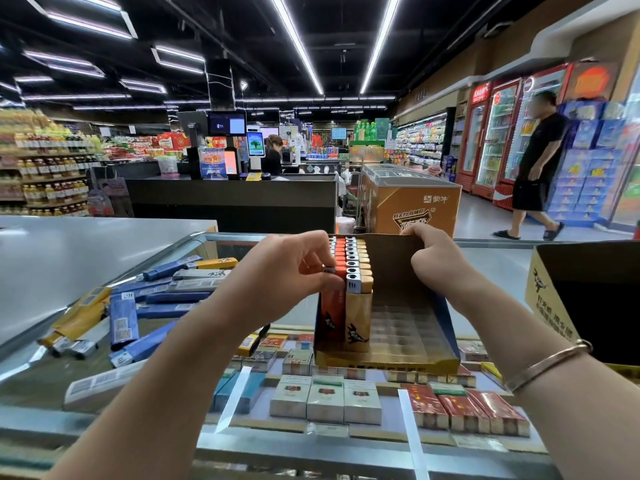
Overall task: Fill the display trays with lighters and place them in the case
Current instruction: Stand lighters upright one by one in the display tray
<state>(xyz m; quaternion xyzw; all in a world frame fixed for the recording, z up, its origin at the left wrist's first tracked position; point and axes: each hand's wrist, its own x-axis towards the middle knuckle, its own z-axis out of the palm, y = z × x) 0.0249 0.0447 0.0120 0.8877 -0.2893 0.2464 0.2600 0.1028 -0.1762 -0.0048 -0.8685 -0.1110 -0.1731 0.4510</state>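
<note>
A cardboard display tray (pixel 408 355) stands on the glass case top (pixel 491 268). Its left side holds a row of red lighters (pixel 332 313) and a row of gold lighters (pixel 358 317); the slots on its right side hold nothing. My left hand (pixel 294 271) pinches the top of a red lighter at the near end of the red row. My right hand (pixel 434 258) grips the tray's tall back wall. Several loose blue, gold and grey lighters (pixel 152 303) lie in a heap on the glass to the left.
An open yellow-and-black carton (pixel 588 299) stands at the right on the counter. Cigarette packs (pixel 325 400) lie under the glass. Beyond the case are a checkout counter, an orange freezer (pixel 412 202) and a person walking past drink fridges at the right.
</note>
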